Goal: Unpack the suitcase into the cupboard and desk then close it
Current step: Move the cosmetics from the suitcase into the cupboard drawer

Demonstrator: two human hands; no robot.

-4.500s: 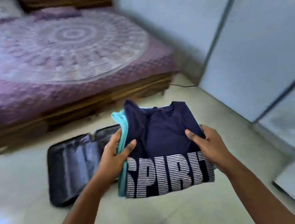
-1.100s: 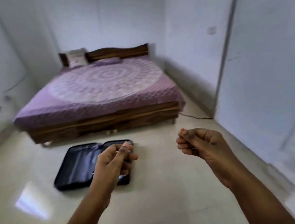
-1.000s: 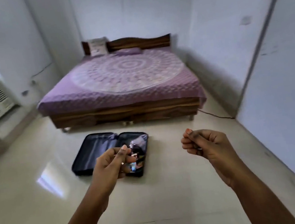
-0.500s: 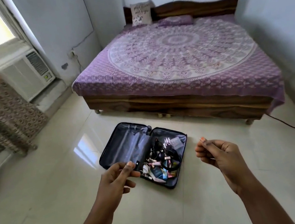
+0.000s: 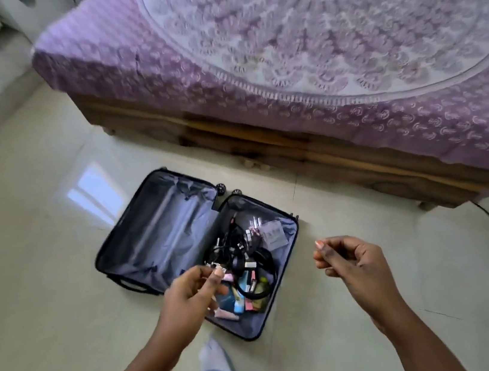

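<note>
Head view: the suitcase (image 5: 182,244) lies open flat on the floor (image 5: 49,307), just in front of the bed (image 5: 314,65). Its left half is bare lining; its right half holds headphones (image 5: 254,265) among small toiletries (tubes and packets, too blurred to tell apart). The left hand (image 5: 189,296) hovers over the suitcase's near edge, its fingers (image 5: 215,279) loosely curled and holding nothing. The right hand (image 5: 352,267) hangs to the right, clear of the case, fingers half curled, empty.
</note>
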